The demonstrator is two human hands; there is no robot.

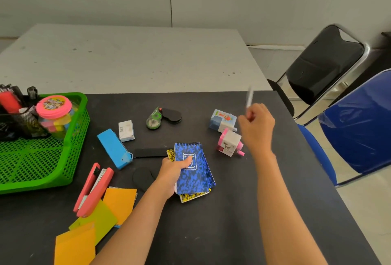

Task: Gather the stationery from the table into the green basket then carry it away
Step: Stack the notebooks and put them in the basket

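Notepads [195, 180], spiral-bound, blue over yellow, are clutched by left hand [171, 174]; slim white pen [249, 97] is pinched in right hand [258, 126].

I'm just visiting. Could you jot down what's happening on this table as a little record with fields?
Left hand: grips a stack of spiral notepads, blue one on top
Right hand: raised, holds a blurred white pen
Green plastic basket: at the left, holds a pink-lidded jar and a black mesh organiser
Lying on the black table: pink stapler, light blue box, pink-and-white crank sharpener, orange cards
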